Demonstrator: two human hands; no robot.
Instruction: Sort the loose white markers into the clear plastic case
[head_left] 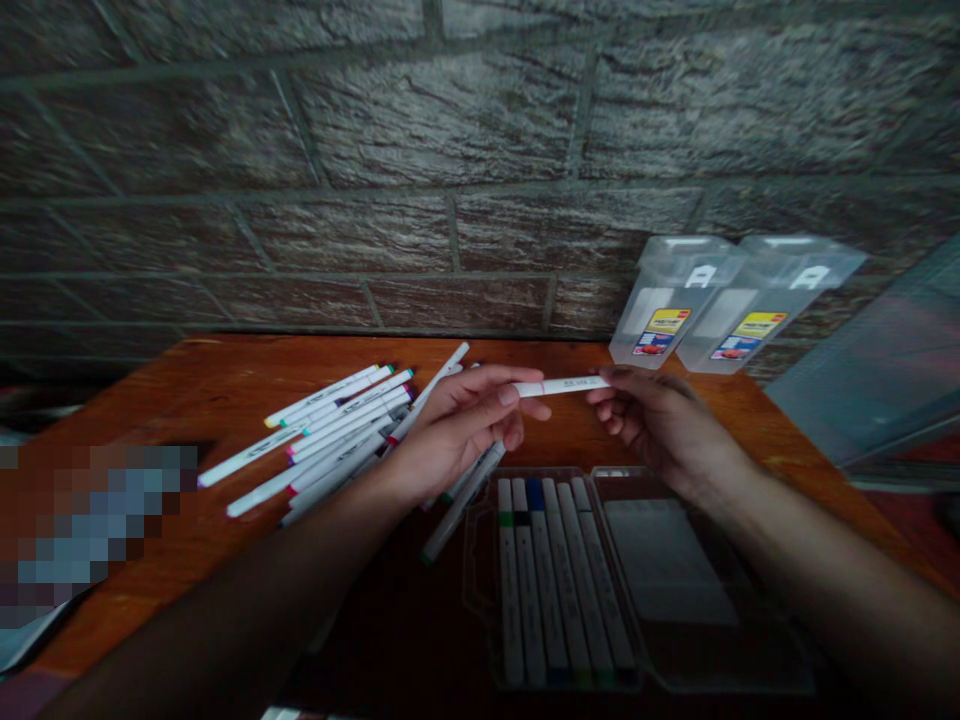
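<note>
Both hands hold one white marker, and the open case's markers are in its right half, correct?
Not quite: the head view shows the open case with its markers in the left half. The left hand and right hand hold one white marker.

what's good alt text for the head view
A person's left hand and right hand hold one white marker over a wooden table. Loose markers lie at left, an open case of markers nearer, two translucent boxes farther back.
</note>
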